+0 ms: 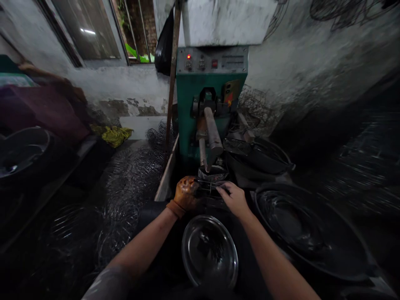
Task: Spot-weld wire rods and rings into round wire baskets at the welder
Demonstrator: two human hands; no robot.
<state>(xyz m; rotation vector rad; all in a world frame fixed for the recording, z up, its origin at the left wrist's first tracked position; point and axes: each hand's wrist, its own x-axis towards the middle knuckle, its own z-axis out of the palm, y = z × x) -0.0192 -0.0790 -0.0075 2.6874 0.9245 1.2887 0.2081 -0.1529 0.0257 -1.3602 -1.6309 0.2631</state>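
Note:
My left hand (pixel 186 194), in a stained orange glove, is closed round one end of a small dark wire piece (pixel 210 188). My bare right hand (pixel 233 199) pinches the other end of the same piece. Both hands hold it just in front of the lower end of a green machine (pixel 212 100), under its two grey metal bars (pixel 213 135). A shiny steel bowl (pixel 210 252) lies right below my wrists.
A large dark basin (pixel 312 233) sits at the right, another dark tub (pixel 265 156) behind it. Heaps of thin wire rings (pixel 125 187) cover the left. A wooden pole (pixel 173 75) leans by the machine. A dark bucket (pixel 21 152) stands far left.

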